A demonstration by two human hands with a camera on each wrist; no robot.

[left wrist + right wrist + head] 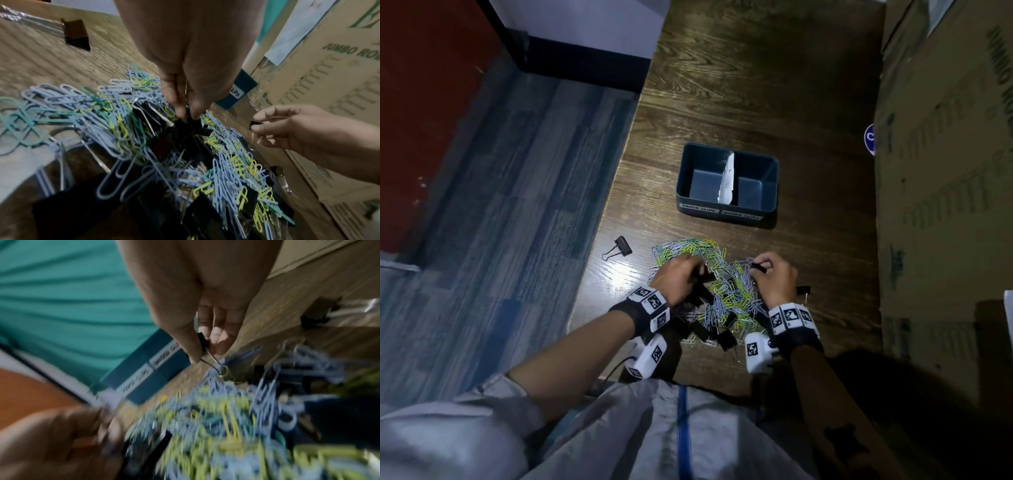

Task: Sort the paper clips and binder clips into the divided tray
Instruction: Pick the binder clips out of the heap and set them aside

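Note:
A heap of blue, green and yellow paper clips (pixel 709 281) mixed with black binder clips lies on the wooden table in front of me. My left hand (pixel 681 277) reaches into the heap and pinches a black binder clip (pixel 189 121) between thumb and fingers. My right hand (pixel 774 277) holds a small black binder clip (pixel 758 266) pinched above the heap's right side; the same small binder clip (pixel 202 342) shows with its wire handle hanging down. The dark blue divided tray (pixel 727 212) stands beyond the heap, with a white paper divider (pixel 727 178) and two labels on its front.
One black binder clip (pixel 619 247) lies alone left of the heap, near the table's left edge (pixel 599 233). A large cardboard box (pixel 945 171) stands along the right side. Another binder clip (pixel 803 290) lies by my right wrist. Blue plank floor lies to the left.

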